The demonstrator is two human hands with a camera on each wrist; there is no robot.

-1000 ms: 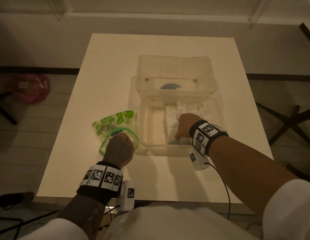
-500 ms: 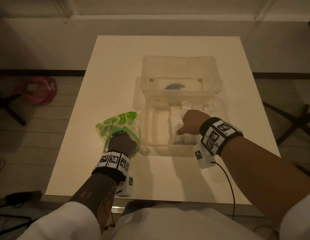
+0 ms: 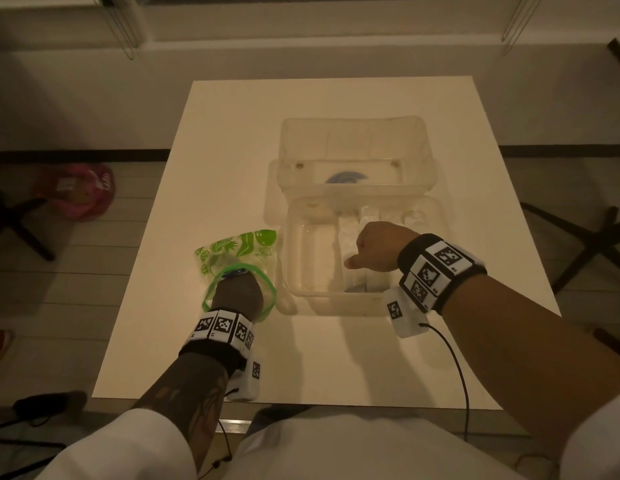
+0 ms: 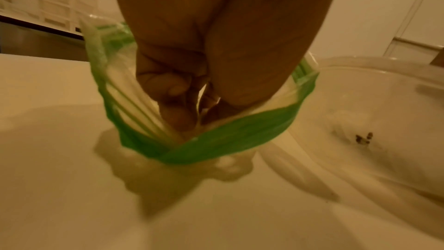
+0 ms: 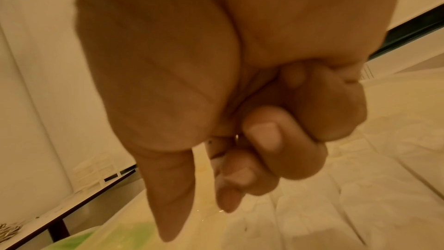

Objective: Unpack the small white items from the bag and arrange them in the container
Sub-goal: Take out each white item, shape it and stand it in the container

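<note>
**Reaching into bag, hovering over container**

Standing on the white table [image 3: 232, 161]: clear plastic container [image 3: 303, 271], lid hinged back, white packets [image 3: 350, 233] lining its right half. Lying just left of it: green-printed zip bag [image 3: 242, 247], mouth spread. Reaching inside the bag: left hand [image 3: 237, 296], fingers curling round something whitish. Hovering above the packets: right hand [image 3: 377, 245], fingers curling loosely, gripping nothing.
</note>
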